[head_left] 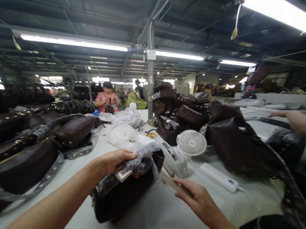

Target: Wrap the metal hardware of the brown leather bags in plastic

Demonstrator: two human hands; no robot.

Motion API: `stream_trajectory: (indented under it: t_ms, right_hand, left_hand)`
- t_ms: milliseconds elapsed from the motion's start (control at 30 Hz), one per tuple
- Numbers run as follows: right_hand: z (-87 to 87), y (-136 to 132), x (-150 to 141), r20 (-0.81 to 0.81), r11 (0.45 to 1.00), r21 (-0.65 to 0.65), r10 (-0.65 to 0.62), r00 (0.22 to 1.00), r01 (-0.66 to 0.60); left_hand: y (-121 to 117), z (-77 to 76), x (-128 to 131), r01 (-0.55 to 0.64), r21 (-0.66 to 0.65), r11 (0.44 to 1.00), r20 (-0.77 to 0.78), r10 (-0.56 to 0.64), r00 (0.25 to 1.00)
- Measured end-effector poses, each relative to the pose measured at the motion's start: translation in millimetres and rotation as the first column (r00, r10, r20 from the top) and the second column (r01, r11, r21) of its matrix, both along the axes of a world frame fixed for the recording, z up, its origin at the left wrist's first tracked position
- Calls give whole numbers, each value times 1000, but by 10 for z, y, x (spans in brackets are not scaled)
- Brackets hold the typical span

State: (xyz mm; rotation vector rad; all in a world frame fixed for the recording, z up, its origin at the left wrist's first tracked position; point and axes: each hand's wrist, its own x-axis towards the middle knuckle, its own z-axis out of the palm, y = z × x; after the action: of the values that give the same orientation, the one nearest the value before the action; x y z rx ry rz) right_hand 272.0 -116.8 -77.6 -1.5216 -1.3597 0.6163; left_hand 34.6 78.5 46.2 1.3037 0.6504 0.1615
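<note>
My left hand (pixel 116 159) is closed on the plastic-wrapped strap (pixel 144 159) of a dark brown studded handbag (pixel 128 193), thumb on top. The bag rests tilted on the white-covered table in front of me. In my right hand (pixel 196 197), fingers closed, is a flat greyish-tan strip (pixel 169 182); its exact kind is unclear. The strip's far end reaches toward the bag's right side, and I cannot tell whether they touch. Just beyond it stands a white tape-dispenser-like holder (pixel 176 163), next to a small white fan (pixel 191 142).
Brown handbags (pixel 22 172) are spread along the left, and more are piled (pixel 233 146) at the right. A white power strip (pixel 219 176) with a cord lies right of my hand. A co-worker's hand (pixel 298 123) reaches in from the right. Crumpled clear plastic (pixel 127 119) lies farther back.
</note>
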Motion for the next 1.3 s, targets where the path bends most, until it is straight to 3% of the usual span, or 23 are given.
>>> stream_trajectory:
  t_ms: [33,100,200,267,533,700,833,1033,1200,1300]
  right_hand:
    - [-147,24,27,215,999,22,-32,976,28]
    - [-428,48,62,536,995,-81,-12,844,65]
    - [-687,48,85,743,966,-214,64,666,146]
    - [-732,57,102,761,971,-183,40,647,155]
    - [-824,155,261,612,974,-212,70,787,78]
    - [-884,148,318,619,980,-185,63,783,67]
    - [-915,131,240,704,986,-145,45,709,81]
    - [-935,257,99,864,981,-74,-28,502,181]
    - [-726,453,320,909,959,31,-144,390,281]
    - [-524,450,476,891,948,117,-232,389,296]
  left_hand:
    - [-5,9,1,-1,0,1000,3,1,1000]
    - [-12,27,7,2,-5,1000,-4,-2,1000]
    - [-17,49,20,7,-10,1000,-32,-7,999]
    - [-20,58,25,1,0,1000,-50,-1,999]
    - [-13,54,24,18,-26,1000,-36,-19,999]
    - [-18,48,29,1,-10,1000,-45,-2,999]
    - [-40,55,38,-11,-10,1000,-55,10,998]
    - [-27,45,36,-4,-13,1000,-46,3,999]
    - [4,-18,22,9,-25,1000,13,-8,1000]
    - [13,-57,29,17,-31,999,33,-16,999]
